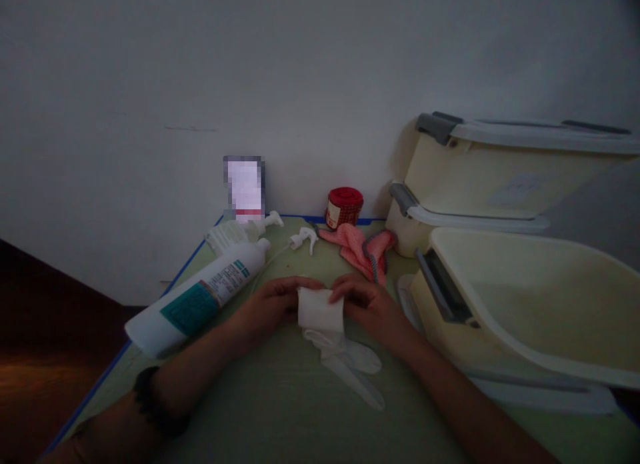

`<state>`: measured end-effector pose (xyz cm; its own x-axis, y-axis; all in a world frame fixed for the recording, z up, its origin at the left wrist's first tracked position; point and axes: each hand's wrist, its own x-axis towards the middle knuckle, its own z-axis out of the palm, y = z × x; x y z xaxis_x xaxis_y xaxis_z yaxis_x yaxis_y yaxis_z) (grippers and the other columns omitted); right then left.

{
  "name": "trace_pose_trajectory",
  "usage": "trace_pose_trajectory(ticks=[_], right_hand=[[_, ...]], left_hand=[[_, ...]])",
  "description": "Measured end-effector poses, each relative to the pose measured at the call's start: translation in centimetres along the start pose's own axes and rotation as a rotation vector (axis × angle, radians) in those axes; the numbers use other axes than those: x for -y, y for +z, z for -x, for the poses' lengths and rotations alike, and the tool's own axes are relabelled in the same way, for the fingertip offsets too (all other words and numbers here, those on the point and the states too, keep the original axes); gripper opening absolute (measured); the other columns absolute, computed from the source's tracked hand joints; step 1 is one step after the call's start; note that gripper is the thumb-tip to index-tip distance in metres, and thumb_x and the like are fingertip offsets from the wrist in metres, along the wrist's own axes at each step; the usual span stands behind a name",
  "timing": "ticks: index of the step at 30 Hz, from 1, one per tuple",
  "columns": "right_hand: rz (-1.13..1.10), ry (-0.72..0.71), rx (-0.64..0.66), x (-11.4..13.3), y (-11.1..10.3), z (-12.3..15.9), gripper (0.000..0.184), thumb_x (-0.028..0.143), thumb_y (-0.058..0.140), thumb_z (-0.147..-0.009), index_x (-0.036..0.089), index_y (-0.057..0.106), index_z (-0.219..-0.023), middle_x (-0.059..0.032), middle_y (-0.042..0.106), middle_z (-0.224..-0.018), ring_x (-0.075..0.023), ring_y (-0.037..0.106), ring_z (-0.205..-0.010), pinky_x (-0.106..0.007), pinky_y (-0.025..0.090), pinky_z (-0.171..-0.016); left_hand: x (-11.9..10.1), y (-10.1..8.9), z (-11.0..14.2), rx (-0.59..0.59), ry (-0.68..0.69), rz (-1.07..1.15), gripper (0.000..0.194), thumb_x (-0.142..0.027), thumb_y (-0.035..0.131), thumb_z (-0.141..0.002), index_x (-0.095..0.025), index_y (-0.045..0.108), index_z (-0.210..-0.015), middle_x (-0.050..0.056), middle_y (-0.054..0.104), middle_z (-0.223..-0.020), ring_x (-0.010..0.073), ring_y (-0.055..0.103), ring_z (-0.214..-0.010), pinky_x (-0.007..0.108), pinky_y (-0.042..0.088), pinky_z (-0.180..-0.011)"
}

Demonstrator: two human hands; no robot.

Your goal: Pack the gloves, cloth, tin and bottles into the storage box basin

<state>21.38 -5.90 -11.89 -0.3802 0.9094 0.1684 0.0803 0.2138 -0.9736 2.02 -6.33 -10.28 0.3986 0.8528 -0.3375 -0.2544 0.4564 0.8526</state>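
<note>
A pair of white socks (345, 357) is spread over the green tabletop, toes pointing toward me and to the right. Their broad cuff end stands up between my two hands. My left hand (283, 304) grips the cuff's left edge, its fingers curled partly behind the fabric. On the opposite edge, my right hand (363, 301) pinches the cuff with the fingers over its top. Beyond my hands lie a pink cloth (355, 244) with a dark edge and a white spray trigger (303, 239) with a thin tube.
A large white bottle (195, 301) lies left, beside a clear pump bottle (230, 236). A phone (245, 187) leans on the wall near a red roll (345, 207). An open cream bin (530, 291) and stacked lidded boxes (480, 174) occupy the right side.
</note>
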Motion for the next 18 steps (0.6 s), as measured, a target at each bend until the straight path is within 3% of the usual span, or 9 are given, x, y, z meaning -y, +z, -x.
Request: trace_pose_trajectory(ticks=[6,10,13,18], right_hand=[[0.083,-0.004,-0.012,1.2,0.3,0.3,0.026,0.008,0.047,-0.070,0.022,0.068,-0.071,-0.0019,0.055,-0.088,-0.0142,0.053,-0.085,-0.029,0.041,-0.075],[0.104,-0.021,-0.018,1.5,0.5,0.4,0.019,0.014,0.049,-0.073,0.020,0.065,-0.069,-0.0027,0.054,-0.087,-0.0156,0.052,-0.088,-0.031,0.040,-0.079],[0.114,0.039,-0.060,1.1,0.4,0.4,0.012,0.021,0.054,-0.074,0.020,0.061,-0.084,-0.0019,0.053,-0.083,-0.0149,0.053,-0.081,-0.029,0.042,-0.070],[0.140,0.151,-0.019,1.0,0.3,0.6,0.032,0.034,0.056,-0.077,0.019,0.053,-0.105,-0.0036,0.057,-0.090,-0.0142,0.054,-0.076,-0.027,0.044,-0.065]], left_hand=[[-0.4,-0.1,-0.2,0.058,-0.045,0.091,0.027,-0.017,0.054,-0.064,-0.011,0.067,-0.087,0.009,0.068,-0.088,0.0206,0.061,-0.079,0.033,0.046,-0.072],[-0.4,0.0,-0.1,0.027,-0.039,-0.015,0.023,-0.023,0.060,-0.071,-0.014,0.064,-0.092,0.006,0.068,-0.086,0.0175,0.062,-0.076,0.030,0.046,-0.070],[-0.1,0.0,0.0,-0.004,-0.033,-0.230,0.038,-0.020,0.070,-0.066,-0.016,0.059,-0.102,0.004,0.068,-0.086,0.0147,0.062,-0.073,0.027,0.045,-0.069],[-0.1,0.0,0.1,-0.024,0.006,-0.391,0.037,-0.023,0.071,-0.065,-0.015,0.062,-0.100,0.003,0.069,-0.083,0.0137,0.062,-0.070,0.024,0.046,-0.064]])
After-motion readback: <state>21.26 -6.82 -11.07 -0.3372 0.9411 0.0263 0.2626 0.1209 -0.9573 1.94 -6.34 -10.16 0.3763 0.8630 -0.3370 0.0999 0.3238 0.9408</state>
